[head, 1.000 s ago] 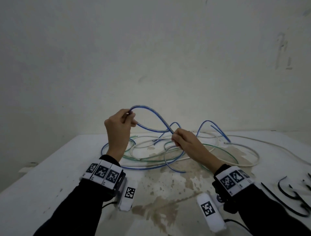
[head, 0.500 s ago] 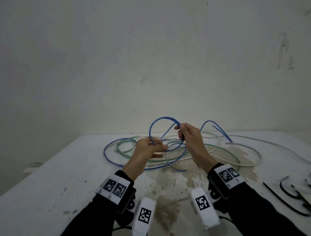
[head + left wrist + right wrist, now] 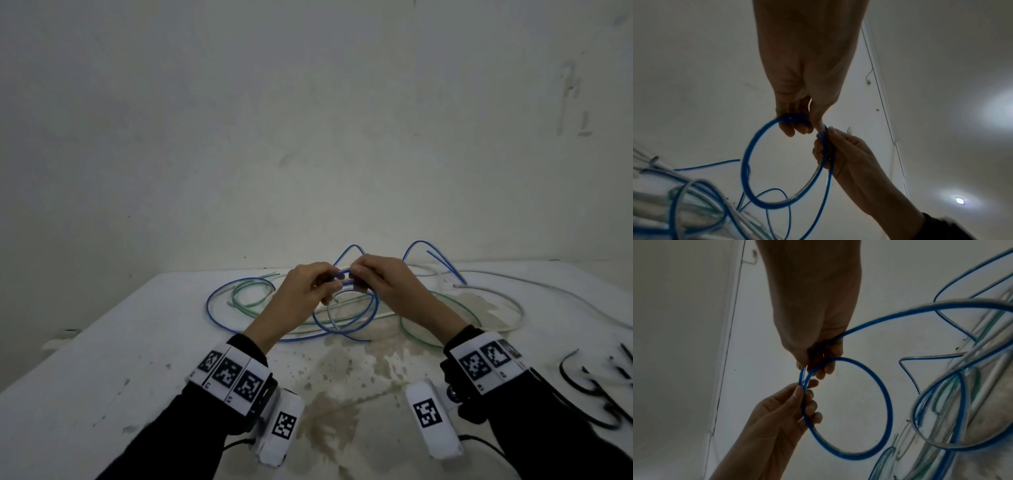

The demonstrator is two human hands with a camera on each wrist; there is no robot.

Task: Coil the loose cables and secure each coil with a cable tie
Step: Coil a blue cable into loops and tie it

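Observation:
A long blue cable [image 3: 208,303] sprawls over the white table [image 3: 102,359], and one end is wound into a small round loop [image 3: 745,162] held in the air. My left hand [image 3: 329,284] pinches the top of that loop between thumb and fingers [image 3: 789,129]. My right hand [image 3: 356,279] grips the same loop right beside it, fingers curled round the strands [image 3: 818,363]. In the right wrist view the loop [image 3: 888,402] hangs below both hands, doubled where they meet. Black cable ties [image 3: 582,387] lie at the table's right edge.
A green cable [image 3: 239,294] and a white cable [image 3: 513,308] lie tangled with the blue one at the back of the table. A brown stain [image 3: 342,370] marks the middle. A bare wall stands close behind.
My hands have come together: the right hand carried a turn of blue cable over to the left hand, and both now hold one small loop.

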